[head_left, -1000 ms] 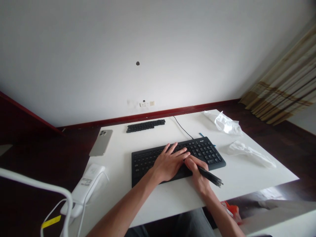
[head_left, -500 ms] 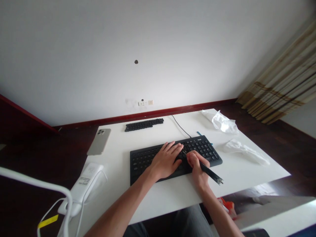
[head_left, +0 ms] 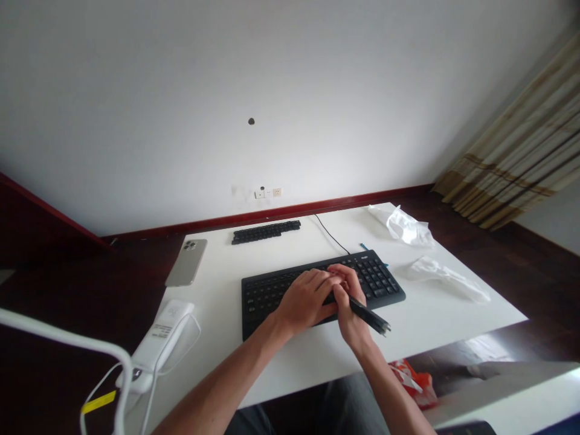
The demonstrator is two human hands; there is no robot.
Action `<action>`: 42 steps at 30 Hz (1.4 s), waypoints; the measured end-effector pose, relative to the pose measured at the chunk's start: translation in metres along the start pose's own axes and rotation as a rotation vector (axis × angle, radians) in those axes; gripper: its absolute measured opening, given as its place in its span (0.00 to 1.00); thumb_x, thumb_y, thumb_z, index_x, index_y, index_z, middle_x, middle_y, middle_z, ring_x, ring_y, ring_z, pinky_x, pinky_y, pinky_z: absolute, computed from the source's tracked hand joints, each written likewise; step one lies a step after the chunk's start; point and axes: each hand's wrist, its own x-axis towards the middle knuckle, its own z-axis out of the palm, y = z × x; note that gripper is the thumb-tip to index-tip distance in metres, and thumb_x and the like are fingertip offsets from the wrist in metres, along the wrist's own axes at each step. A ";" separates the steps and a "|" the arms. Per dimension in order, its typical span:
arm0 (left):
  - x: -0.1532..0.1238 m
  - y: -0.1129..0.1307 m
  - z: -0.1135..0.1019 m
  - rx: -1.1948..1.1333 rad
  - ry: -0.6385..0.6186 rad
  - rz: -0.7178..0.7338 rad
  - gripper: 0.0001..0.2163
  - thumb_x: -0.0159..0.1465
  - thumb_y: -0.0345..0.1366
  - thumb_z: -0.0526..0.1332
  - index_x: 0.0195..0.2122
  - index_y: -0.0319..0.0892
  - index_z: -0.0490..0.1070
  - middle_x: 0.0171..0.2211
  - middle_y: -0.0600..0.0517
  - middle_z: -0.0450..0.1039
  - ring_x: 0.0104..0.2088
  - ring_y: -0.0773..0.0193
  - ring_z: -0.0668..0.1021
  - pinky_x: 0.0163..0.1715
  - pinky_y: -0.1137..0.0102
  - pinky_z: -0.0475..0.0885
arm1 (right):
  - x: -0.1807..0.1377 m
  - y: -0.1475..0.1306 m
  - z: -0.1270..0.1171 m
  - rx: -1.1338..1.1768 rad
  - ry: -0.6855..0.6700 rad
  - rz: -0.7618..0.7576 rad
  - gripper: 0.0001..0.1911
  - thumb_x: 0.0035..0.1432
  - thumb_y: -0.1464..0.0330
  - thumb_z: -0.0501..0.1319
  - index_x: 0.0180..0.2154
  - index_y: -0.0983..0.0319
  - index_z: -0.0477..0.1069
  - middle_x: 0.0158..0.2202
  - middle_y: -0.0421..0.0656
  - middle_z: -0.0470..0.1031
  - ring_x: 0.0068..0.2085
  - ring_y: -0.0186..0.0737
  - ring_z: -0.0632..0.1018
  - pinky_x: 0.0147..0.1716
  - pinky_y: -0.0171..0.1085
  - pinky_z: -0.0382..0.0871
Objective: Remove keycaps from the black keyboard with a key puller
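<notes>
One black keyboard (head_left: 267, 296) on a white surface (head_left: 290, 368), set at a slight slant, middle partly covered. Left hand (head_left: 304, 300): palm down across the keys, fingertips touching the other hand; undersides hidden, so impossible to tell whether pinching anything. Right hand (head_left: 350, 307): gripping a slim black tool (head_left: 370, 316), back end angled toward the near right, tip concealed beneath the fingers.

Beyond the keyboard, well apart: a stepped block of black keys (head_left: 266, 232). Beside that, a thin cable (head_left: 330, 234). At left, a phone (head_left: 186, 263), back upward, with a white power strip (head_left: 162, 331) nearer. At right, two crumpled plastic wrappers (head_left: 409, 229).

Probably best for good handling: steady the keyboard under the left palm, hold the tool close to its tip, favour small, light movements over force, and shift fingers aside for a clear view.
</notes>
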 end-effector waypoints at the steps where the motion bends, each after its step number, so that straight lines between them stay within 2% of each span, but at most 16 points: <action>1: -0.001 0.000 0.000 -0.030 0.002 0.000 0.17 0.76 0.47 0.55 0.56 0.42 0.71 0.51 0.44 0.79 0.52 0.53 0.80 0.53 0.58 0.75 | 0.001 -0.005 0.001 0.012 -0.051 0.015 0.16 0.70 0.57 0.57 0.53 0.57 0.70 0.50 0.46 0.77 0.47 0.47 0.78 0.49 0.45 0.73; 3: -0.002 -0.004 -0.002 -0.100 0.000 -0.026 0.14 0.77 0.45 0.53 0.49 0.43 0.73 0.45 0.47 0.81 0.46 0.56 0.82 0.48 0.62 0.76 | 0.005 -0.013 0.000 -0.016 -0.153 0.016 0.17 0.67 0.57 0.62 0.53 0.57 0.70 0.48 0.45 0.78 0.47 0.47 0.79 0.48 0.44 0.74; 6: -0.007 -0.022 -0.017 -0.171 0.025 -0.148 0.14 0.77 0.47 0.53 0.42 0.44 0.71 0.35 0.52 0.79 0.35 0.61 0.81 0.37 0.68 0.73 | 0.014 -0.013 -0.011 -0.213 -0.304 -0.039 0.20 0.61 0.56 0.69 0.52 0.56 0.72 0.48 0.46 0.79 0.49 0.50 0.79 0.49 0.46 0.74; 9: -0.016 -0.057 -0.042 -0.158 0.202 -0.406 0.15 0.76 0.50 0.54 0.42 0.44 0.70 0.24 0.57 0.71 0.22 0.64 0.74 0.25 0.72 0.63 | 0.022 0.001 -0.028 -0.390 -0.361 -0.073 0.12 0.64 0.60 0.66 0.48 0.55 0.77 0.49 0.46 0.79 0.51 0.51 0.78 0.53 0.49 0.73; 13: -0.036 -0.114 -0.070 -0.055 0.492 -0.679 0.18 0.73 0.53 0.54 0.37 0.44 0.69 0.19 0.58 0.63 0.19 0.64 0.68 0.23 0.71 0.56 | 0.027 0.020 -0.040 -0.498 -0.424 -0.106 0.09 0.65 0.63 0.65 0.46 0.54 0.81 0.48 0.46 0.80 0.50 0.52 0.79 0.52 0.50 0.74; 16: -0.050 -0.143 -0.077 -0.101 0.653 -0.820 0.20 0.72 0.54 0.52 0.31 0.45 0.67 0.20 0.56 0.63 0.21 0.64 0.67 0.25 0.71 0.58 | 0.031 0.019 -0.039 -0.514 -0.471 -0.132 0.08 0.66 0.64 0.64 0.42 0.54 0.82 0.46 0.45 0.82 0.48 0.51 0.80 0.52 0.49 0.74; 18: -0.057 -0.154 -0.076 -0.118 0.696 -0.867 0.22 0.73 0.55 0.49 0.30 0.45 0.65 0.21 0.55 0.63 0.22 0.64 0.67 0.25 0.71 0.59 | 0.038 0.013 -0.034 -0.496 -0.481 -0.101 0.08 0.66 0.63 0.63 0.42 0.54 0.82 0.44 0.44 0.83 0.45 0.49 0.81 0.48 0.46 0.75; 21: -0.060 -0.158 -0.072 -0.120 0.716 -0.895 0.23 0.74 0.55 0.46 0.30 0.45 0.65 0.21 0.55 0.64 0.22 0.64 0.68 0.25 0.71 0.61 | 0.058 0.001 -0.024 -0.486 -0.494 -0.004 0.09 0.65 0.62 0.64 0.42 0.54 0.83 0.39 0.40 0.85 0.39 0.45 0.83 0.42 0.41 0.75; 24: -0.059 -0.158 -0.069 -0.120 0.698 -0.888 0.22 0.73 0.56 0.48 0.30 0.45 0.66 0.22 0.55 0.65 0.24 0.63 0.69 0.27 0.71 0.62 | 0.088 -0.003 -0.006 -0.510 -0.537 -0.035 0.08 0.63 0.64 0.65 0.40 0.54 0.84 0.36 0.39 0.85 0.38 0.44 0.83 0.43 0.39 0.74; 30: -0.059 -0.158 -0.070 -0.127 0.638 -0.890 0.26 0.73 0.58 0.47 0.24 0.46 0.61 0.19 0.55 0.62 0.22 0.64 0.65 0.25 0.70 0.57 | 0.150 0.023 0.046 -0.596 -0.673 -0.076 0.07 0.59 0.71 0.67 0.33 0.57 0.84 0.34 0.42 0.85 0.37 0.45 0.83 0.40 0.37 0.73; 34: -0.060 -0.158 -0.069 -0.124 0.615 -0.882 0.27 0.73 0.58 0.48 0.23 0.45 0.61 0.19 0.54 0.62 0.22 0.64 0.66 0.24 0.70 0.57 | 0.168 0.040 0.073 -0.613 -0.696 -0.093 0.08 0.59 0.71 0.67 0.31 0.57 0.85 0.32 0.43 0.85 0.37 0.45 0.83 0.38 0.37 0.73; 37: -0.059 -0.158 -0.069 -0.116 0.623 -0.891 0.27 0.73 0.58 0.47 0.24 0.45 0.61 0.19 0.54 0.62 0.22 0.64 0.66 0.24 0.70 0.57 | 0.171 0.044 0.077 -0.627 -0.658 -0.129 0.08 0.61 0.70 0.66 0.35 0.56 0.86 0.33 0.44 0.85 0.37 0.45 0.83 0.37 0.37 0.72; 42: -0.057 -0.160 -0.069 -0.111 0.613 -0.909 0.27 0.73 0.59 0.47 0.24 0.46 0.62 0.19 0.54 0.61 0.21 0.63 0.66 0.24 0.70 0.56 | 0.169 0.042 0.062 -0.668 -0.587 -0.164 0.12 0.66 0.68 0.62 0.40 0.56 0.86 0.34 0.43 0.85 0.37 0.45 0.82 0.40 0.38 0.72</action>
